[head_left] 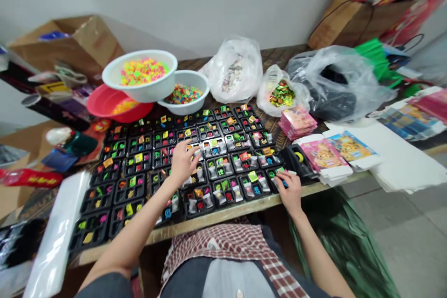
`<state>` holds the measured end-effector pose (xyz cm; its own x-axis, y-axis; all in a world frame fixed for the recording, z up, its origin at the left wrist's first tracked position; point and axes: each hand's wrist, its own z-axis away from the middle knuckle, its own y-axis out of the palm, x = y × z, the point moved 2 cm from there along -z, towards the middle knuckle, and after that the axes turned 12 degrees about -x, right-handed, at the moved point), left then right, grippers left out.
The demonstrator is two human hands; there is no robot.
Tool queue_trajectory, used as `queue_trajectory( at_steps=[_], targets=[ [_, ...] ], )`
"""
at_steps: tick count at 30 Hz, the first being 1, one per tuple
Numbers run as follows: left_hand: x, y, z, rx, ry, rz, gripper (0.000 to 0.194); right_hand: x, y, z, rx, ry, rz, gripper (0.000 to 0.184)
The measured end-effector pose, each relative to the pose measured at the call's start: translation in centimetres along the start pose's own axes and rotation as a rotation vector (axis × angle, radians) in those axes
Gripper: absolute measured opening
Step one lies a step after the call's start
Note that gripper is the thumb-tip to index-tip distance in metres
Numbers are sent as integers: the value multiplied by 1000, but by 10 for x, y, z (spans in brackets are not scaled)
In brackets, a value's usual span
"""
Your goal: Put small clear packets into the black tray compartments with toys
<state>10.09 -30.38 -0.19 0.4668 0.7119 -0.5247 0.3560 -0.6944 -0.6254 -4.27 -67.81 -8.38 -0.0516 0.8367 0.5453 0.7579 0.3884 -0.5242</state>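
Rows of black trays (pixel 100 235) span the worktop (pixel 244 206) from lower left to centre right of the frame, likely thin, stiff, light plastic that slides easily and is best held by opposite rims. At mid-frame the left hand (pixel 183 161) curls over one tray, while at centre right the right hand (pixel 289 189) bends its fingers at another; whether either grasps anything I cannot tell. The small packets (pixel 253 176) inside look soft and slick, suiting an edge pinch.
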Motion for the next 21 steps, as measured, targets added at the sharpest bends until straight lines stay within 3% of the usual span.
queue_trajectory(
  at_steps=[2,5,8,11,15,21],
  targets=[
    [-10,46,-57,177,54,92,22,-4,1,6,-70,-15,-18,33],
    [-23,119,-141,339,-48,185,24,-3,3,12,-175,-56,-51,31],
    [-31,183,-217,335,-85,148,23,2,1,11,-256,-84,-64,26],
    [-27,232,-276,308,-147,80,29,7,-3,5,-296,-96,-56,21],
    [-2,272,-318,268,-252,1,38,10,-6,-2,-290,-109,-36,21],
    [41,307,-334,244,-370,-41,39,8,-9,-6,-253,-103,-19,18]
  ],
)
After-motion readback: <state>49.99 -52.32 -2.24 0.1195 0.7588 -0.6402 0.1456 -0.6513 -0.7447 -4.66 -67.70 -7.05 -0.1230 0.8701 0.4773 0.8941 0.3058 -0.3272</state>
